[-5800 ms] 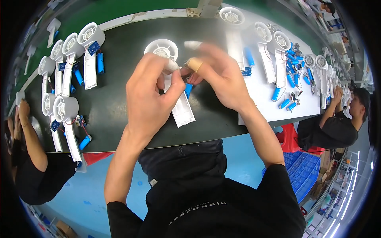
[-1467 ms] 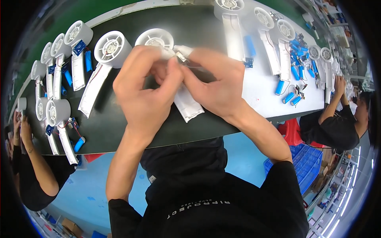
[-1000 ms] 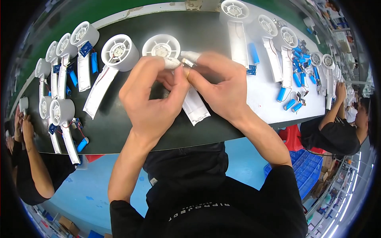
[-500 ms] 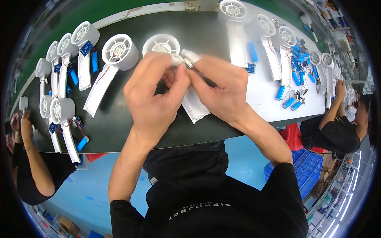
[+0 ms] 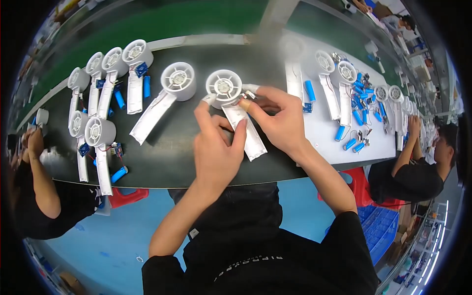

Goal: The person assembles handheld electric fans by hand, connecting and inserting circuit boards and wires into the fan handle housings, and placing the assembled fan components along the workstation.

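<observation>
Below the round head of a white handheld fan (image 5: 223,84) with a trough-like handle (image 5: 252,139), my left hand (image 5: 216,147) is closed loosely about the neck. Its white-capped index fingertip touches the fan head, and the thumb lies along the handle. On the other side, my right hand (image 5: 281,115) pinches a small light-and-metallic piece (image 5: 249,95) between thumb and index finger, close to the neck. That piece is too small to name. White finger covers also show on the right index finger, while its thumb tip has a tan one.
Another white fan (image 5: 178,81) lies to the left, beyond it several more with blue circuit boards (image 5: 141,69) and blue cylindrical batteries (image 5: 147,86). On the white surface at right are fans and a battery pile (image 5: 361,96). Co-workers sit either side; a blue crate (image 5: 376,231) stands below.
My hands have parted from their fingertip-to-fingertip pinch above the fan. The left has come down to the fan's neck and handle; the right keeps the small piece. The whole view has shifted.
</observation>
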Demonstrator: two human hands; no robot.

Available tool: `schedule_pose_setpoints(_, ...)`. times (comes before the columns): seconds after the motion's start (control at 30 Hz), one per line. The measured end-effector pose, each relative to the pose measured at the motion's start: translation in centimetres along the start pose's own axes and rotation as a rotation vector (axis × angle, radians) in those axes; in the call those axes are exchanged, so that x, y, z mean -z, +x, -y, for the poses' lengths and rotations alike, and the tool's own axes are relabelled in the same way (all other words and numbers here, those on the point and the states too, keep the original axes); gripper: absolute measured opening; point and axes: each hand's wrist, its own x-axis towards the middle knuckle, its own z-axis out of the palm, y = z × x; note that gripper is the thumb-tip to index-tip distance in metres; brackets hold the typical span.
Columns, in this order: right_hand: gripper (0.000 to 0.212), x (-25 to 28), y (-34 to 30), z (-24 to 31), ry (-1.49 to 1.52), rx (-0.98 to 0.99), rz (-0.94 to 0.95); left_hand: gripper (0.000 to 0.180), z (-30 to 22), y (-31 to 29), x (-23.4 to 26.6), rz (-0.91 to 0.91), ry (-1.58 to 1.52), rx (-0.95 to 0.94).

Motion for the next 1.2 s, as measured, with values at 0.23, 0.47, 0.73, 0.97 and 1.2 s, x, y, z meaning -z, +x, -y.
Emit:
schedule_pose_setpoints(0.23, 0.024, 0.4, 1.5, 4.5, 0.164, 0.038, 0.054, 0.055, -2.6, 0.7, 3.3, -0.069, -0.153, -0.098)
schedule_pose_setpoints(0.47, 0.025, -7.5, 8.9, 13.0, 0.323, 0.137, 0.351, 0.051, -4.9, 6.5, 16.3, -0.292, 0.082, -0.307)
schedule_pose_setpoints(0.73, 0.046, -29.3, 14.9, 16.1, 0.593, -0.087, 0.604, 0.029, 1.8, 14.0, 34.6, -0.710, 0.794, -0.133)
schedule_pose_setpoints(0.97, 0.011, -43.6, 21.0, 12.1, 0.427, -0.083, 0.254, 0.031, 9.4, 19.7, 38.2, -0.752, 0.811, 0.091)
schedule_pose_setpoints(1.2, 0.040, -42.1, 17.5, 14.0, 0.131, -0.045, 0.400, 0.032, 16.6, 17.6, 42.6, -0.748, 0.778, 0.271)
